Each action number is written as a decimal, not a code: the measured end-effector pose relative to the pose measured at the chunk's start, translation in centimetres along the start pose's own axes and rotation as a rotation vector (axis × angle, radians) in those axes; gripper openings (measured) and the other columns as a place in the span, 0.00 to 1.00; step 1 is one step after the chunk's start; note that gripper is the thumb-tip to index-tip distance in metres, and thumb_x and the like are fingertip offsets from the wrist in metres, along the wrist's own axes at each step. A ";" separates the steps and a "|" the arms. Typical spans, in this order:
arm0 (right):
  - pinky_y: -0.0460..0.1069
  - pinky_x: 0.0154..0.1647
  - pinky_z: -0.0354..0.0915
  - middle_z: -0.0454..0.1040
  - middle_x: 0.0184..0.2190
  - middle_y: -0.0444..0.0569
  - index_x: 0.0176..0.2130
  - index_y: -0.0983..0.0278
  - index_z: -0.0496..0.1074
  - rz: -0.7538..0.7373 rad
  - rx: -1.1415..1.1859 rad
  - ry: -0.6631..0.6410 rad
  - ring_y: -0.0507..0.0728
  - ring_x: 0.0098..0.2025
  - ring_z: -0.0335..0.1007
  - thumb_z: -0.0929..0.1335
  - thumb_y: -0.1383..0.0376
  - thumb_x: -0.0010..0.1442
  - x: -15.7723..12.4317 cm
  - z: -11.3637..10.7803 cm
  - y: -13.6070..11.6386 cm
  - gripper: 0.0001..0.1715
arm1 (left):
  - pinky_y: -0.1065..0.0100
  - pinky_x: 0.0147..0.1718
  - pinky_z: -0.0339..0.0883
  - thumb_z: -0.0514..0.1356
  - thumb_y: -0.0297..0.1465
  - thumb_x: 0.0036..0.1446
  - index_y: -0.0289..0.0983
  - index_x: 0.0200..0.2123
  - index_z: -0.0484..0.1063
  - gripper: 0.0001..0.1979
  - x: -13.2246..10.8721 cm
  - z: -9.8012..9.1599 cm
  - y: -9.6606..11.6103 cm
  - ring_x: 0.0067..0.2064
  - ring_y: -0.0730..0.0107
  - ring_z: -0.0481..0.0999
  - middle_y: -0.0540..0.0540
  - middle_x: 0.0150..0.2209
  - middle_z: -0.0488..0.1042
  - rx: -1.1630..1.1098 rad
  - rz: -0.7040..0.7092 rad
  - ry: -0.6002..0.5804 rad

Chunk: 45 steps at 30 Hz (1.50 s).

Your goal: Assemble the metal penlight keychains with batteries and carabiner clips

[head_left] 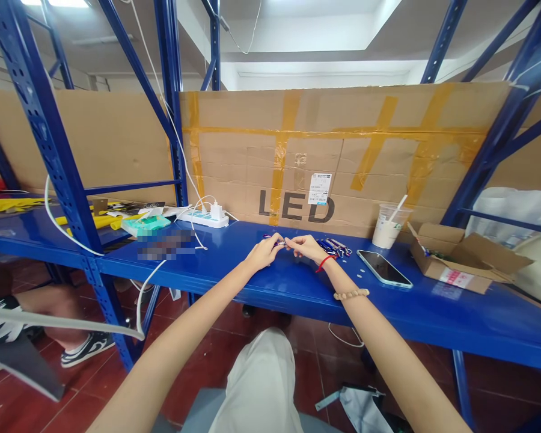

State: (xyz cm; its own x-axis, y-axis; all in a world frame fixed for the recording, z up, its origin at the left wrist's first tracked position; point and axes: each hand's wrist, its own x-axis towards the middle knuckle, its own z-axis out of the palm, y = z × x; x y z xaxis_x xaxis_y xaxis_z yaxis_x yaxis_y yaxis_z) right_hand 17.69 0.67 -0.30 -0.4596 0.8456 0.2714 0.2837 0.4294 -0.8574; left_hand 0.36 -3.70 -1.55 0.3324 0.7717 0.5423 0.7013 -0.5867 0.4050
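Observation:
My left hand (264,252) is closed around a small dark-blue and silver item (280,243), just above the blue shelf top. From the other side, my right hand (307,248) pinches at the end of this same item with thumb and forefinger. The fingers cover most of it, so its exact kind cannot be made out. Right behind my right hand lies a small pile of similar blue and silver pieces (336,247). Part of another dark piece shows just behind my left hand.
A phone (385,269), a plastic cup with a straw (390,225) and an open cardboard box (469,258) stand to the right. A power strip (202,217), white cables and a green packet (145,224) are left. Cardboard walls the back; blue posts rise at both sides. A seated person's leg (49,307) shows lower left.

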 end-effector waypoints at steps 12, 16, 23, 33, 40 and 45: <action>0.43 0.16 0.57 0.75 0.26 0.49 0.34 0.69 0.76 -0.107 0.067 0.174 0.47 0.19 0.61 0.73 0.52 0.40 0.0 -0.2 -0.4 0.26 | 0.65 0.42 0.67 0.45 0.37 0.61 0.43 0.44 0.63 0.12 0.0 -0.2 0.4 0.41 0.65 0.75 0.49 0.37 0.75 0.001 -0.090 0.013; 0.44 0.17 0.58 0.76 0.26 0.51 0.35 0.69 0.77 -0.152 0.028 0.164 0.48 0.20 0.62 0.73 0.53 0.40 -0.2 -0.4 -0.7 0.26 | 0.65 0.41 0.67 0.43 0.37 0.62 0.43 0.45 0.63 0.14 0.0 -0.2 0.2 0.41 0.65 0.75 0.49 0.38 0.75 -0.006 -0.089 0.027; 0.44 0.15 0.57 0.75 0.22 0.50 0.28 0.69 0.77 -0.206 -0.065 0.148 0.50 0.18 0.64 0.73 0.54 0.40 0.0 -0.3 0.1 0.21 | 0.65 0.41 0.66 0.46 0.36 0.61 0.42 0.42 0.64 0.11 0.0 -0.1 0.2 0.42 0.64 0.74 0.48 0.39 0.75 0.042 -0.026 -0.001; 0.45 0.19 0.62 0.76 0.22 0.49 0.28 0.66 0.78 -0.209 -0.220 0.167 0.51 0.17 0.66 0.70 0.53 0.46 0.0 -0.2 0.7 0.18 | 0.67 0.38 0.67 0.47 0.34 0.61 0.40 0.38 0.62 0.07 -0.3 -0.3 0.5 0.41 0.64 0.75 0.47 0.39 0.74 0.092 0.043 0.005; 0.44 0.18 0.60 0.75 0.20 0.49 0.23 0.67 0.76 -0.211 -0.198 0.129 0.50 0.16 0.65 0.68 0.52 0.48 -0.1 0.4 0.2 0.20 | 0.68 0.38 0.68 0.48 0.32 0.60 0.40 0.37 0.63 0.07 -0.1 0.0 -0.1 0.42 0.65 0.75 0.47 0.39 0.75 0.076 0.070 0.036; 0.45 0.18 0.59 0.74 0.21 0.50 0.22 0.68 0.74 -0.214 -0.117 0.097 0.48 0.15 0.62 0.69 0.50 0.45 -0.3 0.5 -0.2 0.22 | 0.67 0.39 0.68 0.48 0.32 0.60 0.41 0.42 0.64 0.09 -0.1 0.1 -0.2 0.42 0.65 0.75 0.48 0.40 0.75 0.094 0.063 0.037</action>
State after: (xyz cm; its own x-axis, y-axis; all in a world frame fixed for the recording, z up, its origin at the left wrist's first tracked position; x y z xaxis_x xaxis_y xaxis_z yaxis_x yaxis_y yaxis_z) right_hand 17.34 0.21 -0.41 -0.4380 0.7558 0.4867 0.2865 0.6306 -0.7213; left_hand 0.26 -3.68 -1.74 0.3551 0.7234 0.5921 0.7367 -0.6065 0.2991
